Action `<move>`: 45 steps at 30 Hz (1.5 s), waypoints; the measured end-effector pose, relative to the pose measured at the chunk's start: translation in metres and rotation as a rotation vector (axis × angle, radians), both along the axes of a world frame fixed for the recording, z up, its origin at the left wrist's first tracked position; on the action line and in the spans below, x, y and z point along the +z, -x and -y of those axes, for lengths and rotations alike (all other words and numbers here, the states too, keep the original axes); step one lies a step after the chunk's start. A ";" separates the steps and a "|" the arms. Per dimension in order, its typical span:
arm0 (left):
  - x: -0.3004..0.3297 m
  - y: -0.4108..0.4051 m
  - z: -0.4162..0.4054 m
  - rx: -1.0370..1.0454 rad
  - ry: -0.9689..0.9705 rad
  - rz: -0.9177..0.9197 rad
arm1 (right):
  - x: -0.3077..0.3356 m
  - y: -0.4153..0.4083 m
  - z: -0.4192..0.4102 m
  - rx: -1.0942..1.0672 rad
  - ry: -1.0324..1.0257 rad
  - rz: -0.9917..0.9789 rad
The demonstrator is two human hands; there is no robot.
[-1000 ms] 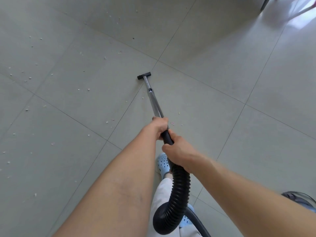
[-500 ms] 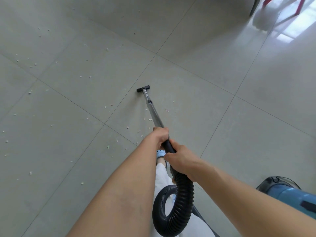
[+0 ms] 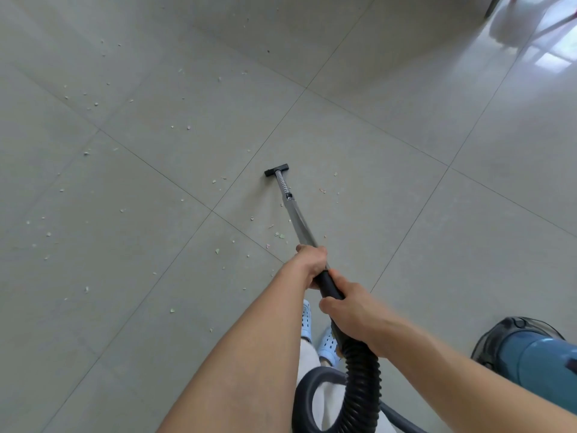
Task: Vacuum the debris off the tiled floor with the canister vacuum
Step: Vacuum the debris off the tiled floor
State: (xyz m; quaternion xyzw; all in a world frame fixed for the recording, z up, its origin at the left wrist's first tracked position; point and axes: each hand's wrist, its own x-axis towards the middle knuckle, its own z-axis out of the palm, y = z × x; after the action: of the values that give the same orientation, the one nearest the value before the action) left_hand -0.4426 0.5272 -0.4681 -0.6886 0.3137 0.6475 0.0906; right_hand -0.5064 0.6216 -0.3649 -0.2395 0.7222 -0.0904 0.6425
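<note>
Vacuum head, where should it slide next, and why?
Probably a short sweep to the left: the vacuum head sits on bare tile, and the nearest crumbs lie just left of it. Both hands, left hand and right hand, grip the wand.

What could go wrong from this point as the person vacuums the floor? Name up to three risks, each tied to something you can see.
1. The hose loops beside the feet: a step could snag it.
2. Debris lies beside the wand, behind the nozzle; a forward stroke may miss it.
3. The canister sits close by the right hand's arm and could be bumped.
</note>
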 end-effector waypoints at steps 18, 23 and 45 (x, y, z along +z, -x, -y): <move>-0.048 -0.038 0.156 -0.114 0.169 0.072 | -0.043 -0.046 0.145 -0.184 0.030 0.159; -0.039 -0.046 0.170 -0.102 0.149 0.087 | -0.030 -0.046 0.161 -0.159 -0.002 0.175; -0.042 -0.025 -0.046 -0.019 0.041 -0.015 | -0.026 -0.025 -0.052 0.094 0.030 -0.107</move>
State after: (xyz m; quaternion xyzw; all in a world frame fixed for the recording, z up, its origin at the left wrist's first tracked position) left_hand -0.4172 0.5735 -0.5102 -0.6825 0.3341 0.6450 0.0805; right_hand -0.4815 0.6731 -0.3905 -0.2872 0.7420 -0.0583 0.6029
